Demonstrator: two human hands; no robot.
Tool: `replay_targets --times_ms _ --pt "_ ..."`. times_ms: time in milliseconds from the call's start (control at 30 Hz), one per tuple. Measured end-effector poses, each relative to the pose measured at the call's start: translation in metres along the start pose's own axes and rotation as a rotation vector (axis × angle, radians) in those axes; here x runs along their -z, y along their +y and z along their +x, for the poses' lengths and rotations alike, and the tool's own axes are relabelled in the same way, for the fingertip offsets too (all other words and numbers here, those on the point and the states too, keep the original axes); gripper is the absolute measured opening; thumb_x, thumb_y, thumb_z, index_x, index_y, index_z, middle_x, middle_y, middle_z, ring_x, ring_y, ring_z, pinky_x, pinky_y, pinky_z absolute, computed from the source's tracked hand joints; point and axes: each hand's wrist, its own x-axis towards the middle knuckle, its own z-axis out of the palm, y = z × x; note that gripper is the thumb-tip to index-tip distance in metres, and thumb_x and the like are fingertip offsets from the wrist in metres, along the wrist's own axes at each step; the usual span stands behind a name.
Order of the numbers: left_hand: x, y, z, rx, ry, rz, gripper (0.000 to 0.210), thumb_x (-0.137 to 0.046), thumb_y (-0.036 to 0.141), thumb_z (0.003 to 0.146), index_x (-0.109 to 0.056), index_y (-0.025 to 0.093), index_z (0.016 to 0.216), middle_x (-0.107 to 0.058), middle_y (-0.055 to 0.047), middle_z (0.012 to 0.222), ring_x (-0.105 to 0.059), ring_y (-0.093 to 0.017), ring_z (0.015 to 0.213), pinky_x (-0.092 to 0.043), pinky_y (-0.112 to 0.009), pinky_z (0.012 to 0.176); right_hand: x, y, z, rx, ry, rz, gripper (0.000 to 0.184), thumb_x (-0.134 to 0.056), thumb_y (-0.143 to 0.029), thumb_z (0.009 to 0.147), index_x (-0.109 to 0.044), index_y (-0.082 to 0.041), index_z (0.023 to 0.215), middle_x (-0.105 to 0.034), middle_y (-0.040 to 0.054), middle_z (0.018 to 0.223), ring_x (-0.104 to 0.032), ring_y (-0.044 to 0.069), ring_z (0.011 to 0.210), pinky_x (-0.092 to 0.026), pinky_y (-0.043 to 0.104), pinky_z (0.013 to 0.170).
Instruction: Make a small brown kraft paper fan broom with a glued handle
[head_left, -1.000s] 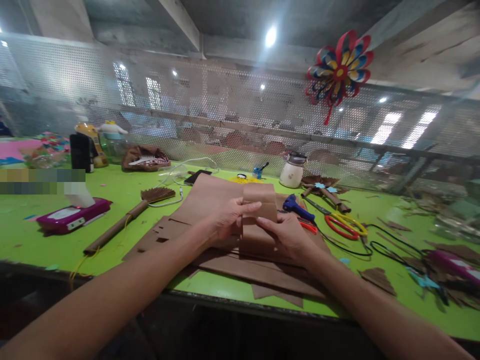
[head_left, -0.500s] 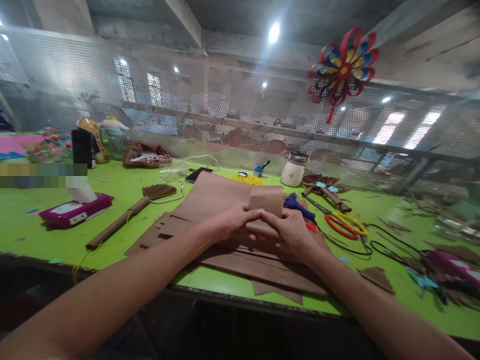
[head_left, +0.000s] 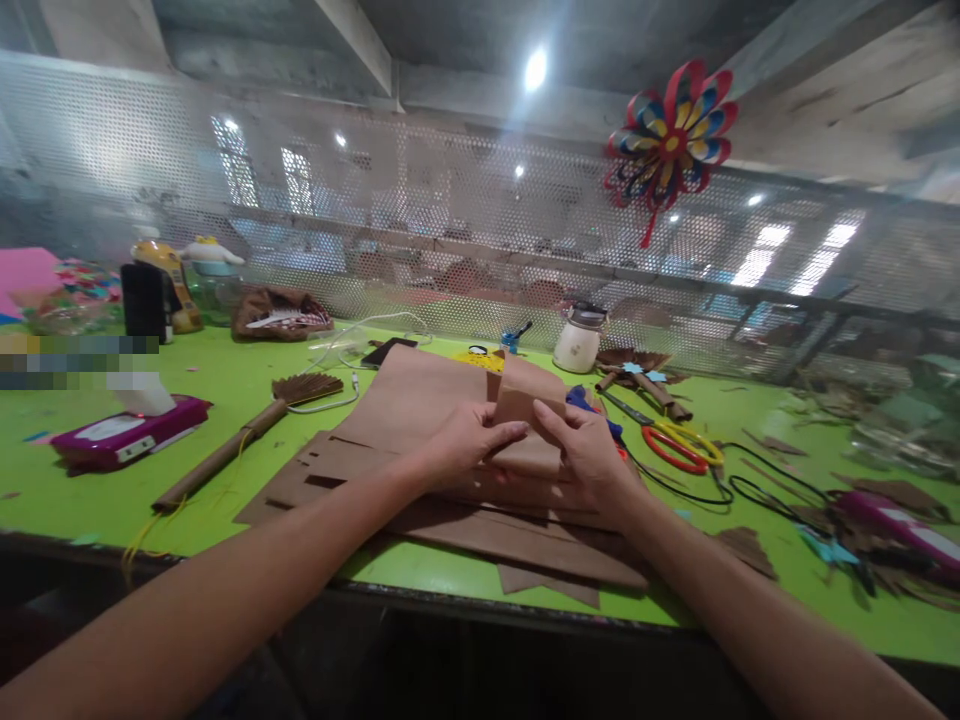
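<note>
Between my two hands is a folded piece of brown paper point(head_left: 531, 385), held tilted up above the pile. My left hand point(head_left: 472, 437) grips its left side, thumb on top and pointing right. On the paper's right side, my right hand point(head_left: 586, 445) pinches it with the thumb across the front. Both hands' lower fingers are partly hidden behind the paper. Beneath lie larger brown paper sheets point(head_left: 431, 385), some with slots cut in them, stacked near the table edge. Just past my right hand, a blue-handled tool point(head_left: 581, 398) is partly covered.
Scissors with red and yellow handles point(head_left: 686, 447) and a black cord point(head_left: 780, 492) lie to the right. On the left are a brown paper broom-like piece point(head_left: 247, 440) and a purple tissue pack point(head_left: 131, 432). A white jar point(head_left: 577, 343) stands at the back, before a perforated metal screen point(head_left: 450, 220).
The folded paper has tilted and its upper part has opened a little. My thumbs, which were touching, have moved apart. The view has shifted slightly to the right.
</note>
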Motion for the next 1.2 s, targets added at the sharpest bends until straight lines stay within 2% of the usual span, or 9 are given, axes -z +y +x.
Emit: replay_targets --times_ms 133,267,367,467,533,600,733,1033,1200 --pt "0.001 -0.001 0.003 -0.045 -0.005 0.029 0.032 -0.067 0.037 0.072 -0.068 0.012 0.093 -0.071 -0.009 0.091 -0.065 -0.021 0.082 -0.048 -0.026 0.068 0.001 -0.002 0.001 0.028 0.014 -0.019 0.038 -0.069 -0.047 0.069 -0.072 -0.015 0.089 -0.072 0.0061 0.089 -0.066 0.023 0.082 -0.052 0.034 0.075" --pt "-0.001 0.000 0.003 -0.021 -0.014 -0.041 0.032 -0.068 0.036 0.072 -0.067 0.013 0.094 -0.070 -0.009 0.096 -0.064 -0.022 0.089 -0.049 -0.027 0.072 0.002 0.002 0.001 0.057 0.047 -0.022 0.036 -0.069 -0.045 0.069 -0.072 -0.015 0.089 -0.073 0.0060 0.088 -0.066 0.023 0.083 -0.052 0.036 0.076" --pt "-0.001 0.000 0.001 0.069 -0.032 -0.143 0.036 -0.068 0.039 0.073 -0.065 0.013 0.098 -0.071 -0.010 0.089 -0.066 -0.020 0.076 -0.049 -0.026 0.063 0.002 0.003 0.001 0.066 0.081 -0.010 0.035 -0.070 -0.044 0.068 -0.072 -0.015 0.089 -0.073 0.0053 0.087 -0.066 0.023 0.080 -0.053 0.036 0.074" --pt "-0.001 0.000 -0.001 0.177 -0.136 -0.220 0.039 -0.065 0.042 0.076 -0.064 0.013 0.101 -0.070 -0.011 0.079 -0.064 -0.018 0.060 -0.047 -0.025 0.052 0.003 0.002 0.001 0.065 0.098 -0.006 0.035 -0.070 -0.042 0.069 -0.072 -0.015 0.090 -0.073 0.0050 0.085 -0.066 0.023 0.076 -0.053 0.037 0.071" --pt "-0.001 0.002 -0.002 0.192 -0.181 -0.238 0.037 -0.065 0.040 0.076 -0.064 0.013 0.100 -0.069 -0.011 0.081 -0.064 -0.018 0.062 -0.047 -0.024 0.052 0.004 0.002 0.002 0.062 0.082 0.011 0.033 -0.069 -0.041 0.070 -0.071 -0.015 0.091 -0.072 0.0050 0.087 -0.066 0.023 0.076 -0.053 0.037 0.072" --pt "-0.002 0.004 -0.004 0.200 -0.156 -0.245 0.033 -0.067 0.037 0.075 -0.066 0.012 0.096 -0.070 -0.011 0.081 -0.064 -0.018 0.065 -0.048 -0.024 0.054 0.005 0.002 0.003 0.057 0.062 0.022 0.033 -0.069 -0.040 0.071 -0.071 -0.016 0.093 -0.072 0.0051 0.089 -0.066 0.023 0.079 -0.053 0.038 0.074" --pt "-0.004 0.005 -0.004 0.248 -0.089 -0.258 0.024 -0.071 0.034 0.071 -0.067 0.012 0.080 -0.067 -0.005 0.065 -0.059 -0.013 0.055 -0.045 -0.023 0.053 0.006 0.004 0.004 0.051 0.073 0.012 0.035 -0.070 -0.041 0.070 -0.071 -0.015 0.094 -0.072 0.0055 0.089 -0.066 0.022 0.079 -0.052 0.037 0.076" --pt "-0.006 0.000 -0.003 0.283 -0.095 -0.204 0.034 -0.072 0.043 0.067 -0.063 0.011 0.075 -0.060 -0.001 0.055 -0.049 -0.009 0.045 -0.035 -0.020 0.045 0.007 0.005 0.005 0.103 0.126 -0.090 0.037 -0.069 -0.043 0.070 -0.071 -0.013 0.090 -0.070 0.0045 0.081 -0.061 0.018 0.072 -0.049 0.032 0.069" --pt "-0.001 -0.007 0.000 0.201 -0.044 -0.203 0.036 -0.071 0.043 0.068 -0.064 0.010 0.078 -0.061 -0.002 0.060 -0.050 -0.009 0.049 -0.036 -0.021 0.048 0.006 0.000 0.005 -0.025 0.094 -0.036 0.036 -0.070 -0.047 0.068 -0.068 -0.015 0.082 -0.064 0.0002 0.063 -0.055 0.013 0.055 -0.043 0.025 0.052"
